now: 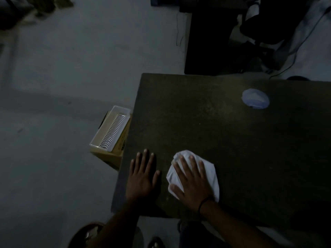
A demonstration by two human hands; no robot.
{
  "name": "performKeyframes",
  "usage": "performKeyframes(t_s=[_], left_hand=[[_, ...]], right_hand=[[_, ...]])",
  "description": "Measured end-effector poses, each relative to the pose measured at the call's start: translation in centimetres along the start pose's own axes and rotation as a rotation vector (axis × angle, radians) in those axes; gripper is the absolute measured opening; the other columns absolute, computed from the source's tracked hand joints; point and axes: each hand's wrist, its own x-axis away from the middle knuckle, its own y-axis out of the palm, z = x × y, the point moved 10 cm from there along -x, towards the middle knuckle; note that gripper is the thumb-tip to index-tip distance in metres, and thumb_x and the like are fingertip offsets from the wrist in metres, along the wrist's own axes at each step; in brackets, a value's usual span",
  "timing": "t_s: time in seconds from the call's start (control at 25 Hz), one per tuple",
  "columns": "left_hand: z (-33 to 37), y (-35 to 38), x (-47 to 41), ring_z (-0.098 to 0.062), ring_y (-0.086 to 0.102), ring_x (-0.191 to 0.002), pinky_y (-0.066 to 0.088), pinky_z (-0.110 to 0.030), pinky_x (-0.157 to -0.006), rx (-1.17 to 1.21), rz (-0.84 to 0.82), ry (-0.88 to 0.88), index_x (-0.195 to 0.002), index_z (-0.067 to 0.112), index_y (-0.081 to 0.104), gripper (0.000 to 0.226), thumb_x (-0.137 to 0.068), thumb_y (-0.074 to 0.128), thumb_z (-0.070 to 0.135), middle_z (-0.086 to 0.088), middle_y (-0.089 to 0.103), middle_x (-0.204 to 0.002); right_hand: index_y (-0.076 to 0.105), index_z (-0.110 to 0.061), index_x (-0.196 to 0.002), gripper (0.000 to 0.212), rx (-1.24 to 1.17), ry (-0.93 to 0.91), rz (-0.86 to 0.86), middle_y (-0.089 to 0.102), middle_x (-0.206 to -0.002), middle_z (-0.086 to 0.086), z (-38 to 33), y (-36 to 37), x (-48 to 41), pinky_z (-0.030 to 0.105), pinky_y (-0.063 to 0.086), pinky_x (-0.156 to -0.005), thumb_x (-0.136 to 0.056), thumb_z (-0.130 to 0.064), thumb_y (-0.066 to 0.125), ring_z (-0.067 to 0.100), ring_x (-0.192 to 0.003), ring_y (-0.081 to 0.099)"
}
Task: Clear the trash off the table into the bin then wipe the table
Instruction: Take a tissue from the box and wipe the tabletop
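Observation:
A dark table [223,133] fills the right half of the head view. My right hand [192,183] lies flat, fingers spread, pressing a crumpled white cloth [208,173] onto the table near its front left corner. My left hand [143,176] rests flat and open on the table just left of the cloth, holding nothing. A round pale blue lid-like object [255,98] lies on the far right part of the table. A cardboard box [114,151] stands on the floor by the table's left edge, with a clear plastic tray [111,129] in it.
Grey floor [62,86] spreads to the left. Dark furniture [211,42] and cables stand beyond the table's far edge. My feet show at the bottom edge below the table.

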Motion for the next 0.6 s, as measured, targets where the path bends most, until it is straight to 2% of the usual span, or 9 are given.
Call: performKeyframes(t_s=[0.16,0.24,0.36,0.4,0.52,0.6], left_hand=[[-0.7,1.9,5.9,-0.013,-0.035,-0.153,-0.009,-0.048,-0.13,-0.036,-0.043,0.001,-0.161,0.042,-0.017,0.071,-0.102,0.012,0.07,0.009,-0.032,-0.167],[-1.1,2.6,7.9,-0.015,-0.038,-0.151,-0.014,-0.046,-0.129,-0.038,-0.09,-0.006,-0.159,0.044,-0.022,0.073,-0.098,0.006,0.073,0.01,-0.038,-0.164],[-1.7,3.1,9.7,-0.019,-0.04,-0.151,-0.019,-0.044,-0.126,-0.045,-0.13,-0.021,-0.157,0.043,-0.027,0.075,-0.097,0.006,0.075,0.007,-0.041,-0.163],[-1.6,3.2,9.9,-0.02,-0.039,-0.151,-0.02,-0.043,-0.125,-0.052,-0.143,-0.013,-0.157,0.042,-0.027,0.076,-0.097,0.005,0.076,0.006,-0.04,-0.164],[-1.2,2.8,10.1,-0.025,-0.038,-0.151,-0.021,-0.044,-0.123,-0.046,-0.175,-0.018,-0.159,0.038,-0.025,0.085,-0.089,-0.002,0.08,0.001,-0.04,-0.164],[-1.0,2.4,10.1,-0.027,-0.035,-0.152,-0.019,-0.045,-0.123,-0.058,-0.195,-0.027,-0.16,0.035,-0.023,0.084,-0.093,0.005,0.077,-0.001,-0.038,-0.164]], right_hand=[[0.007,-0.027,-0.164,0.089,0.047,-0.033,-0.03,-0.004,-0.172,0.009,-0.4,0.8,4.0,0.063,0.012,-0.123,-0.094,-0.076,0.031,0.035,-0.158,-0.007],[0.006,-0.028,-0.164,0.088,0.041,0.063,-0.041,-0.005,-0.172,0.008,0.8,0.7,4.4,0.061,0.007,-0.124,-0.094,-0.075,0.03,0.033,-0.158,-0.009],[-0.004,-0.026,-0.164,0.088,0.025,0.219,-0.048,-0.013,-0.171,0.009,1.2,1.2,5.5,0.062,-0.001,-0.124,-0.095,-0.074,0.022,0.036,-0.156,-0.016],[-0.004,-0.025,-0.164,0.088,0.034,0.201,-0.051,-0.013,-0.171,0.01,0.5,1.5,6.0,0.063,-0.001,-0.123,-0.095,-0.075,0.021,0.037,-0.156,-0.016],[0.013,-0.024,-0.164,0.088,0.077,0.021,-0.028,0.001,-0.172,0.011,-1.0,1.5,7.2,0.065,0.013,-0.122,-0.094,-0.076,0.027,0.039,-0.157,-0.004],[0.012,-0.027,-0.164,0.088,0.088,0.084,-0.042,0.0,-0.172,0.009,0.5,1.4,8.2,0.064,0.01,-0.123,-0.093,-0.076,0.029,0.037,-0.158,-0.005]])
